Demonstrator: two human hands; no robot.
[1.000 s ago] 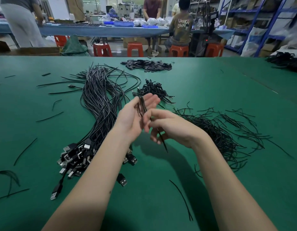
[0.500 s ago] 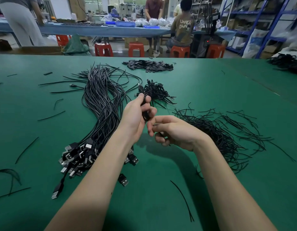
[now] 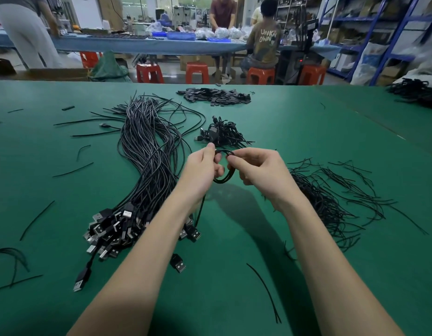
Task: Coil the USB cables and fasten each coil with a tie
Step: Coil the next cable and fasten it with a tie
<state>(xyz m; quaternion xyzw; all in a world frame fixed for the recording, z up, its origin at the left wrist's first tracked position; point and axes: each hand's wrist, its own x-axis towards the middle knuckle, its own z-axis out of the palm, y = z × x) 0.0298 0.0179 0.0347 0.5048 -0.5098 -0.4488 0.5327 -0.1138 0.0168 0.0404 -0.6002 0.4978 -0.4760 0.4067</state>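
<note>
1. Both hands meet above the green counter (image 3: 307, 132): the left hand (image 3: 201, 169) pinches the top of a black cable coil (image 3: 226, 174) between thumb and fingers, and the right hand (image 3: 260, 172) curls its fingers round the coil's other side.
2. Nearer than the hands and to their left, a heap of USB plugs (image 3: 113, 229) lies on the counter; their loose cables (image 3: 149, 146) run away past the left hand.
3. Right of the right hand spreads a pile of thin black ties (image 3: 331, 197).
4. Just beyond the hands sits a small heap of finished coils (image 3: 221, 134).
5. Farther off lies a pile of flat black pieces (image 3: 215, 95).
</note>
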